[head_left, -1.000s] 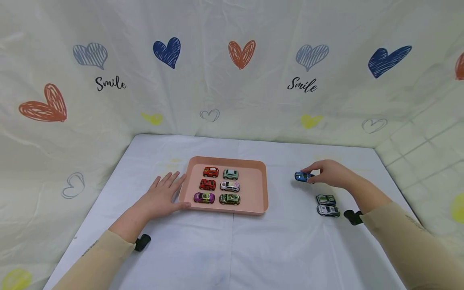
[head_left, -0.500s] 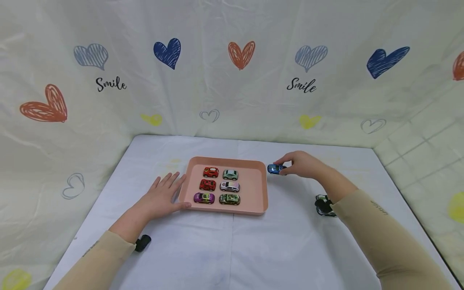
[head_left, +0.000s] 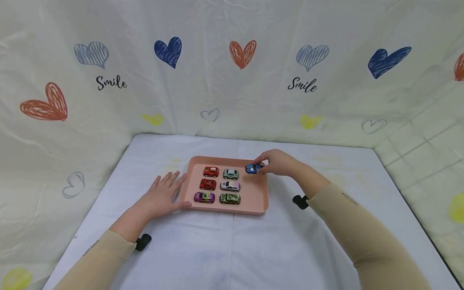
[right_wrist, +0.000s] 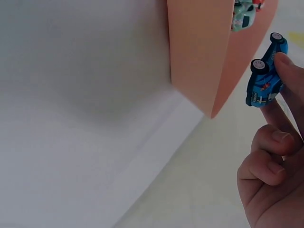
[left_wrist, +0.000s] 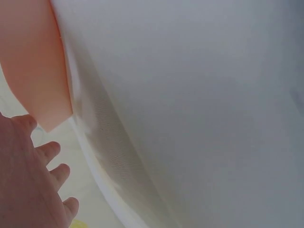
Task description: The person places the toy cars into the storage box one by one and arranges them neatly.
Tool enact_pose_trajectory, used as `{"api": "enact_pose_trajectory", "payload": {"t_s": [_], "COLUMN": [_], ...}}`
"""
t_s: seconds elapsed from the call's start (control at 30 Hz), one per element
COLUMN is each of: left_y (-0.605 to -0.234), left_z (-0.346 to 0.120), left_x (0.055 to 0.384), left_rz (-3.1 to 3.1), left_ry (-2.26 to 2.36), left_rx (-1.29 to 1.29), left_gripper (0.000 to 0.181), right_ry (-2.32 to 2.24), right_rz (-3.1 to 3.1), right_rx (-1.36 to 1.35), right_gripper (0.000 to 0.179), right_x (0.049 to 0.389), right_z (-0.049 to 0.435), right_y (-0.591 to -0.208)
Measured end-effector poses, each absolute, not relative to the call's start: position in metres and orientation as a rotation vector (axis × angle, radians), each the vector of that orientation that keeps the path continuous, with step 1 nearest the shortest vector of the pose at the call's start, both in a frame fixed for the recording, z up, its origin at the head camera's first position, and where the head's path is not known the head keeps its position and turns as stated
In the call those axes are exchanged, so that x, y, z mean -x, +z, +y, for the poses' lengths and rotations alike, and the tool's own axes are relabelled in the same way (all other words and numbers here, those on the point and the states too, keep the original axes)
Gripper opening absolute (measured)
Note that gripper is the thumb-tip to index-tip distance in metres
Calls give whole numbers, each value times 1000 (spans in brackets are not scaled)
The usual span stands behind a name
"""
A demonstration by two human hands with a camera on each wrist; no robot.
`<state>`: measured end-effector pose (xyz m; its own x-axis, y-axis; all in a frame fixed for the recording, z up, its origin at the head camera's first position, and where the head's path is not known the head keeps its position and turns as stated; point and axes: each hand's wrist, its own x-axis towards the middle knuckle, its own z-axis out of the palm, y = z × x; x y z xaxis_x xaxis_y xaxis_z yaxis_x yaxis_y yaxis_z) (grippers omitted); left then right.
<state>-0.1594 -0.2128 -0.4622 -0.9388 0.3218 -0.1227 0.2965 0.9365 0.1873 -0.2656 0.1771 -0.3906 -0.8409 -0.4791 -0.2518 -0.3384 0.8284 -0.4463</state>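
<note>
Between thumb and forefinger my right hand (head_left: 280, 162) pinches a blue toy car (head_left: 252, 168) over the far right part of a pink tray (head_left: 253, 201). In the right wrist view that blue toy car (right_wrist: 268, 76) shows its wheels, with the other fingers curled below. My left hand (head_left: 161, 199) lies with fingers spread at the tray's left edge, the thumb at its near left corner. Several toy cars stand in two columns in the tray: a red one (head_left: 211, 172), a mint one (head_left: 230, 174), another red one (head_left: 208, 184), a white one (head_left: 230, 186), a purple one (head_left: 204, 197) and a green one (head_left: 230, 199).
A white cloth (head_left: 232, 249) covers the table. Behind it hangs a pale curtain (head_left: 203, 92) printed with hearts. A black wrist device (head_left: 300, 202) sits under the right sleeve (head_left: 348, 217), which covers the spot where two other cars stood earlier.
My right hand has carried the blue toy car leftward from the table to over the tray. The right forearm now hides the two cars on the right. My left hand has stayed put.
</note>
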Motion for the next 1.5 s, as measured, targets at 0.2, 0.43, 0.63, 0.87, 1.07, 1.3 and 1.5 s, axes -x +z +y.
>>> {"api": "enact_pose_trajectory", "payload": {"t_s": [0.2,0.43,0.63,0.87,1.07,1.3,1.5], "left_y": [-464,-464,-462,-461,-462,-463,-461], "left_z": [-213,-213,-213,-212,-213,-214,-213], "left_x": [160,160,158,157,158,159,159], "left_rz": [2942,2945,2941,2934,2939,2944,2940], "left_ry": [246,259,259,267,263,259,265], "left_rx": [-472,-463,-462,-469,-476,-481,-486], "left_gripper": [113,110,109,110,111,112,108], "right_ry": [-510,-357,-273,-154,-84,-53,-45], "right_rz": [2647,2631,2640,2656,2667,2691,2685], "right_rx": [588,662,689,711,716,744,777], "right_gripper": [33,33,31,32,31,33,35], "right_x": [269,275,273,271,272,274,275], "right_z": [162,155,150,147,143,145,145], "right_y": [-397,-413,-415,-416,-417,-418,-418]}}
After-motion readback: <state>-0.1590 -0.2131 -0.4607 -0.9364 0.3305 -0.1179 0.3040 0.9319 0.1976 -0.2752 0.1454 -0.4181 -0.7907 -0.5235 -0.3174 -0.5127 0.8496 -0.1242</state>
